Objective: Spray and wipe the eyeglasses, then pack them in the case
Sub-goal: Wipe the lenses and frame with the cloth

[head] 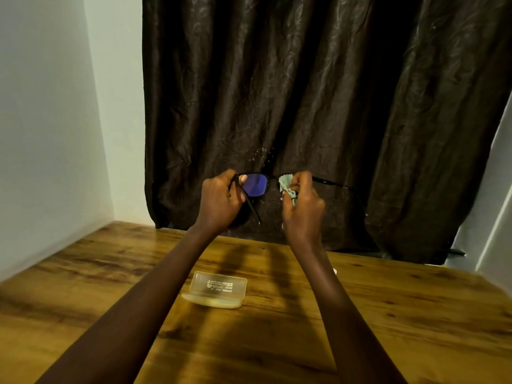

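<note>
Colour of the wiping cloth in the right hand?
Pale mint green small wiping cloth, pinched in the right hand; head view shows it.

I read this as home room, maybe bedroom or study corner. Cues: heavy dark brown crinkled curtain [304, 92] hanging behind wood-grain counter [83, 273], plain pale painted wall [41, 106] at left meeting counter edge, white wall strip [496, 212] at right past curtain. Dim indoor light.

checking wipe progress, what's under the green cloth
The right hand pinches the green cloth over one lens of the eyeglasses; that lens is hidden. The left hand grips the frame.
</note>
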